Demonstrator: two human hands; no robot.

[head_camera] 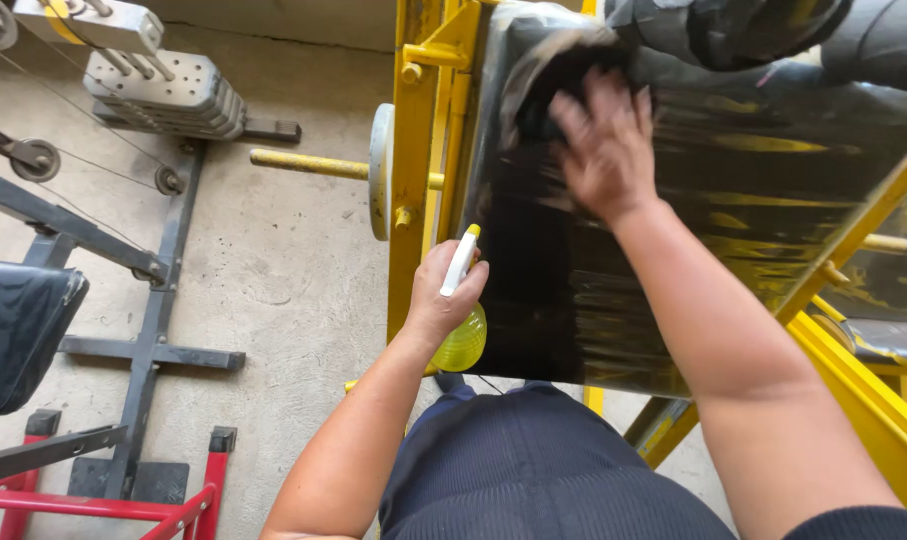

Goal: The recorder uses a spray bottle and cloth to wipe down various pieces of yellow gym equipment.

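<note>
We see a big black padded seat, glossy and streaked, tilted in a yellow steel frame on the right. On its far left corner our right hand presses a dark cloth, fingers spread flat over it. Nearer, just left of the pad, our left hand is closed around a small yellow spray bottle; we cannot tell its contents.

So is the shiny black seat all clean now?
Partly. The black pad looks wet and streaky across most of its surface. The right hand presses a dark cloth at the upper corner, while the left hand holds a yellow spray bottle. The streaks look not yet wiped dry.
</note>
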